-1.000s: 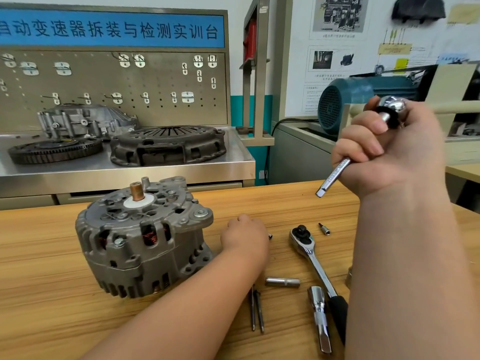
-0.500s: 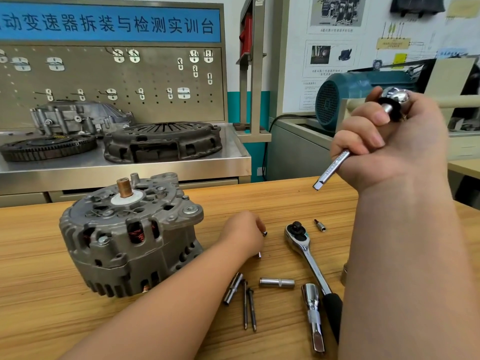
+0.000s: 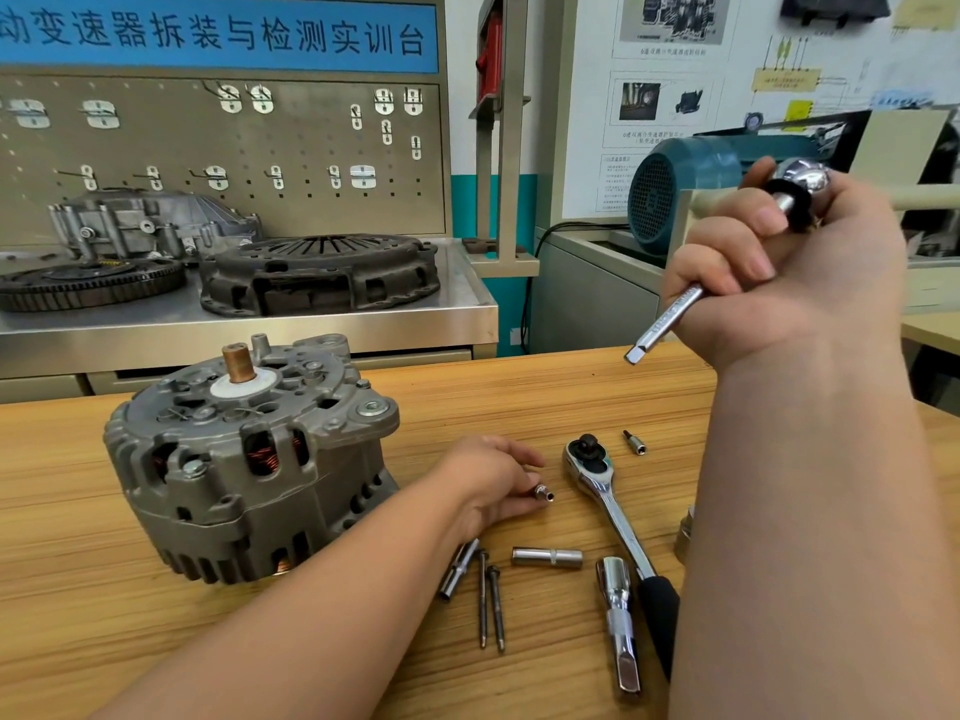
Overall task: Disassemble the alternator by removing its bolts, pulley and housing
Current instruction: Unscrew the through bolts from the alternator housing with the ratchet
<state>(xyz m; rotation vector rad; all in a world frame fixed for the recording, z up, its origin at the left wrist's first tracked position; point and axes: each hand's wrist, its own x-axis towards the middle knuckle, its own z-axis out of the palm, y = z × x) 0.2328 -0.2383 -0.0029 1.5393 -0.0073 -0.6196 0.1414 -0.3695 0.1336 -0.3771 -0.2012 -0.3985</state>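
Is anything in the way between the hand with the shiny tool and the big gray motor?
Nothing blocks the air between the right hand, gripping the chrome driver, and the alternator. Only the left hand, pinching a small socket, rests on the table just beside the alternator.

The grey alternator (image 3: 249, 459) lies tilted on the wooden table (image 3: 78, 589), copper shaft end (image 3: 238, 363) up, two long bolts (image 3: 491, 605) nearby.

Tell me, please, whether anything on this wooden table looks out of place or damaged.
Nothing looks damaged or spilled. The grey cast-metal alternator sits tilted on the wooden table, and two long bolts lie loose near the chrome ratchet, normal for a teardown.
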